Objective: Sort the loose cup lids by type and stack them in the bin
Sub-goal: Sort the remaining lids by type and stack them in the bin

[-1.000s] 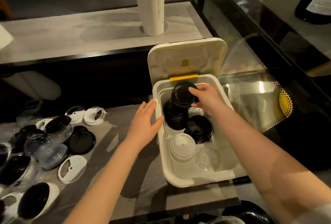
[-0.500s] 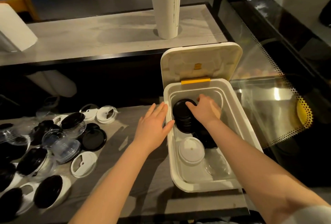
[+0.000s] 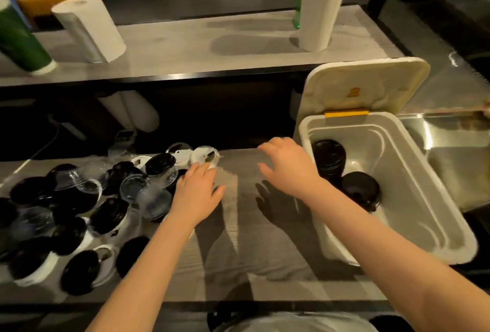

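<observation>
- The left hand [image 3: 196, 193] lies palm down over the bench [image 3: 238, 241], at the right edge of the heap of loose lids [image 3: 79, 212]. Its grip is wide, with the fingers straight and holding nothing.
- Its fingertips [image 3: 202, 169] reach the near edge of a white lid [image 3: 204, 154]; blur hides whether they touch it.
- The right hand [image 3: 289, 169] hovers above the bench just left of the bin [image 3: 408, 172]. Its grip is wide, with the fingers spread, loosely bent and holding nothing.
- The heap mixes black, clear and white lids, which overlap on the left part of the bench.
- The bin stands at the bench's right end, and its hinged cover [image 3: 363, 87] is raised at the far side.
- Inside the bin, a tall stack of black lids [image 3: 328, 156] stands at the far left. A lower black stack [image 3: 360, 191] sits just beside it, nearer the person.
- On the upper shelf [image 3: 212, 47] behind stand a short paper roll [image 3: 90, 29], a tall paper roll [image 3: 318, 5] and a green cylinder [image 3: 18, 39].
</observation>
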### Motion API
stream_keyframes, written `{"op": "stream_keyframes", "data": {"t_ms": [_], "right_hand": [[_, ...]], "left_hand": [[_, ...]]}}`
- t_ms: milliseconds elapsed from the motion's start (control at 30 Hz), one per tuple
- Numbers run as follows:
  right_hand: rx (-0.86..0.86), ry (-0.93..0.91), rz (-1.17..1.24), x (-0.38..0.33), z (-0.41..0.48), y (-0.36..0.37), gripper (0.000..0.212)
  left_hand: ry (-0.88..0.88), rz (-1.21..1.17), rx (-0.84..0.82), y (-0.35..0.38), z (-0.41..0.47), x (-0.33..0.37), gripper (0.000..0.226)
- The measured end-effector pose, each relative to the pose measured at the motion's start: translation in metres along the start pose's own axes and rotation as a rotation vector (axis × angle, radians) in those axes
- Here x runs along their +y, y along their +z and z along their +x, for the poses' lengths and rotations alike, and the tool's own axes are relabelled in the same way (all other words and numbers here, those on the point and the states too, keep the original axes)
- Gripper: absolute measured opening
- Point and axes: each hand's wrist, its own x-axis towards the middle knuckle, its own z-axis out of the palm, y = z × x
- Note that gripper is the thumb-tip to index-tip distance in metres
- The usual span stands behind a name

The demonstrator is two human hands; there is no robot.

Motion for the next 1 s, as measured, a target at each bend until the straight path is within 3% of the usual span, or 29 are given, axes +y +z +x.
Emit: {"op": "stream_keyframes", "data": {"t_ms": [167,367,467,567,700,833,900,1000], "right_hand": [[-0.265,-0.023,-0.001,-0.078,0.011,0.062,0.045],[-0.468,0.102,0.136,-0.149,0.021,0.142,0.044],[-0.521,0.236,0.173,-0.173,0.024,0.17,0.062],[-0.577,0.231,0.025,-0.186,0.022,0.189,0.093],[-0.533,0.194,-0.111,-0.187,0.022,0.201,0.096],[-0.569,0.273,0.136,-0.171,0.029,0.182,0.091],[-0.446,0.297,0.281,-0.163,0.029,0.163,0.092],[-0.145,0.22,0.514,-0.171,0.039,0.131,0.091]], "left_hand": [[-0.114,-0.021,-0.07,0.01,-0.029,-0.089,0.051],[-0.254,-0.017,-0.131,0.031,-0.062,-0.163,0.058],[-0.272,-0.054,-0.087,0.035,-0.06,-0.186,0.063],[-0.255,-0.028,-0.069,0.032,-0.048,-0.199,0.067],[-0.181,-0.039,-0.036,0.024,-0.029,-0.201,0.067],[-0.145,-0.212,0.054,0.017,-0.02,-0.199,0.056],[-0.151,-0.381,0.108,0.015,-0.019,-0.196,0.047],[-0.206,-0.895,0.043,0.005,-0.021,-0.182,0.028]]}}
